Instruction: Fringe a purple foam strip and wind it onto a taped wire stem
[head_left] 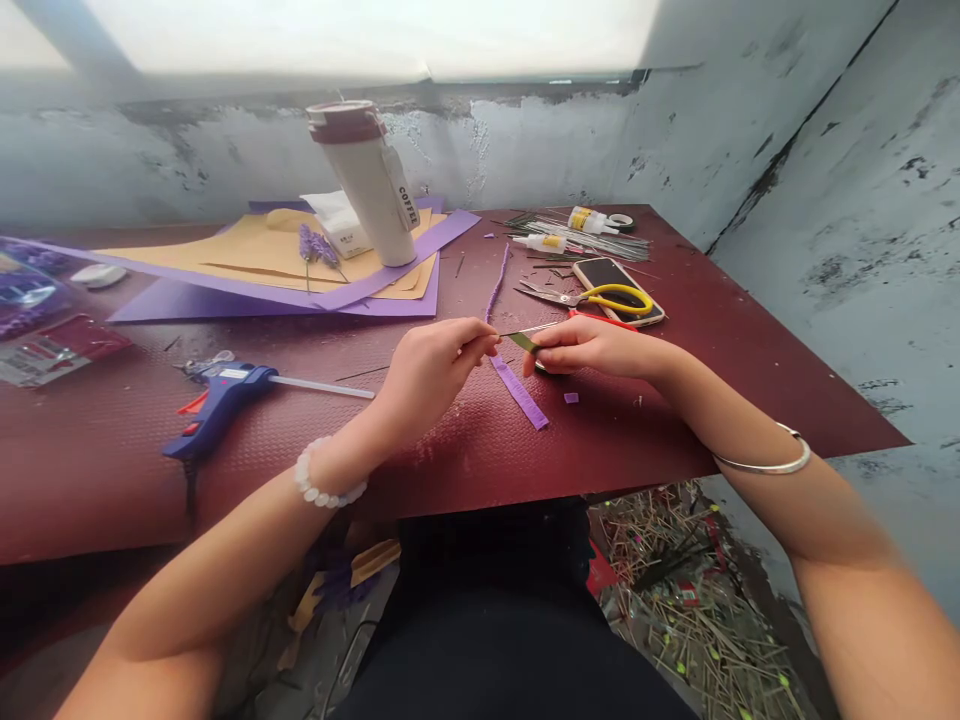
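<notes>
Near the table's front middle, my left hand [442, 368] pinches a thin dark wire at its fingertips. Just to the right, my right hand [574, 347] is closed on green tape [523, 342], which stretches toward the left fingertips and meets the wire there. Below the hands a purple crepe strip [520, 392] lies on the table, with a small purple scrap [571, 398] to its right. A thin twisted purple strand [498, 282] runs away behind the hands. Yellow-handled pliers [619, 298] rest just beyond my right hand, partly over a phone [652, 314].
A blue glue gun [225, 405] lies left on the red table [300, 500]. A coffee cup [367, 190] stands on purple and tan sheets [255, 255]. Glue bottles [592, 220] and wires [615, 243] lie at the back right. Walls border the back and right.
</notes>
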